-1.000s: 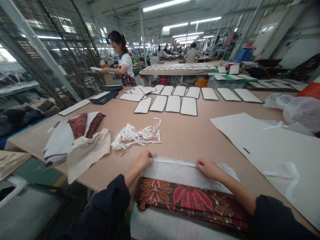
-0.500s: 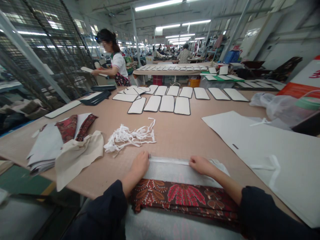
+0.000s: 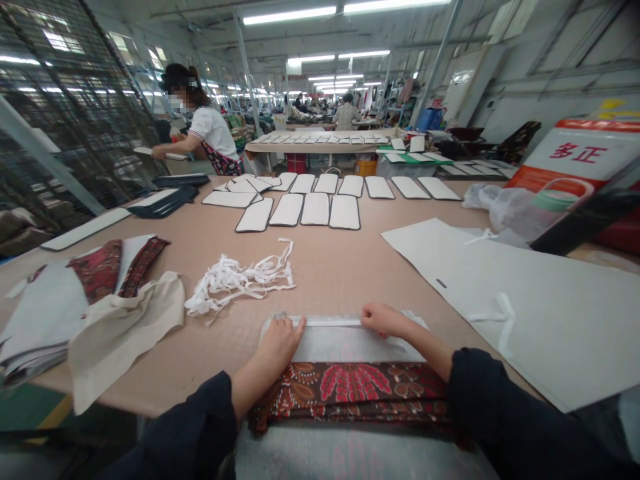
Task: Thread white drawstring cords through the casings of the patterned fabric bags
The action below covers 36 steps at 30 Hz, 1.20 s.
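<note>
Before me lies a brown patterned cloth (image 3: 355, 383) with red and orange motifs, stacked in folds, with a greyish-white backing sheet (image 3: 340, 343) showing beyond it. Along the sheet's far edge runs a narrow white strip (image 3: 333, 321). My left hand (image 3: 277, 343) rests on the strip's left end, one digit stretched out and apart from the others, pressing down. The strip's right end is pinched in my right hand (image 3: 385, 320), fingers curled; the fingertips are partly hidden. A tangle of white ribbons (image 3: 240, 280) lies beyond my left hand.
Several white dark-edged panels (image 3: 315, 209) lie across the table (image 3: 340, 267). To the left are a beige cloth (image 3: 130, 327) and folded patterned pieces (image 3: 97, 270); to the right, a large white sheet (image 3: 540, 293) and a plastic bag (image 3: 505, 207). A co-worker (image 3: 213, 133) stands far left holding a panel.
My left hand has gone from closed to having one digit stretched out along the strip. My right hand stays on the strip. The view has turned slightly right.
</note>
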Each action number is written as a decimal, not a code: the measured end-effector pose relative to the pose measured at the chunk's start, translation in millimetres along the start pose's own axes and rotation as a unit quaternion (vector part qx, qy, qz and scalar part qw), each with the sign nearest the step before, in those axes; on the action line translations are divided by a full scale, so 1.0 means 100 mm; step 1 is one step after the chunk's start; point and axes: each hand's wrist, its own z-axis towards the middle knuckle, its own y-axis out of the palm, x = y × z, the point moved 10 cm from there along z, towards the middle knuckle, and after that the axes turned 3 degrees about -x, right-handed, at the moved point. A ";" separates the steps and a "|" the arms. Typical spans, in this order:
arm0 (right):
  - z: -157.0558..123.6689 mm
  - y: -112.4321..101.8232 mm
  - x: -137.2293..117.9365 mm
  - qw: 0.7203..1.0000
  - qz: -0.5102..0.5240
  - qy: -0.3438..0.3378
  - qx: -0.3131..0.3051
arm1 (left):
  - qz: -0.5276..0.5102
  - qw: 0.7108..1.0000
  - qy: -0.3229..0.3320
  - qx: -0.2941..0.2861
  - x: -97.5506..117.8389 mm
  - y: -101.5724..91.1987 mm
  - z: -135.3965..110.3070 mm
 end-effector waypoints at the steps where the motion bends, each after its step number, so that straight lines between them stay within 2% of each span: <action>1: 0.01 0.01 0.00 1.000 -0.008 -0.004 0.000 | 0.007 1.000 0.001 -0.009 0.02 -0.01 -0.01; 6: -0.01 0.00 -0.04 0.998 -0.058 -0.005 0.013 | 0.044 0.998 -0.012 -0.043 0.09 -0.06 -0.02; 15: -0.03 -0.09 -0.15 0.988 -0.145 -0.015 0.058 | 0.029 0.996 -0.037 -0.075 0.12 -0.09 0.04; 18: -0.02 -0.06 -0.18 0.984 -0.164 -0.014 0.063 | 0.012 1.000 0.001 -0.028 0.35 -0.28 0.16; 22: -0.06 -0.10 -0.15 0.980 -0.178 -0.005 0.085 | -0.076 0.992 0.094 0.028 0.86 -0.49 0.36; 24: -0.12 -0.17 -0.03 0.982 -0.162 -0.001 0.096 | -0.088 0.990 0.107 0.033 1.02 -0.49 0.43; 26: -0.19 -0.23 0.17 0.989 -0.114 -0.006 0.094 | -0.083 0.990 0.106 0.037 1.08 -0.47 0.48; 29: -0.31 -0.32 0.59 0.996 -0.019 -0.001 0.086 | -0.081 0.989 0.113 0.051 1.09 -0.44 0.50; 32: -0.43 -0.40 0.99 0.991 0.062 0.034 0.110 | -0.081 0.988 0.123 0.050 1.10 -0.44 0.52; 36: -0.50 -0.42 1.24 0.980 0.113 0.081 0.144 | -0.064 0.989 0.126 0.033 1.16 -0.45 0.55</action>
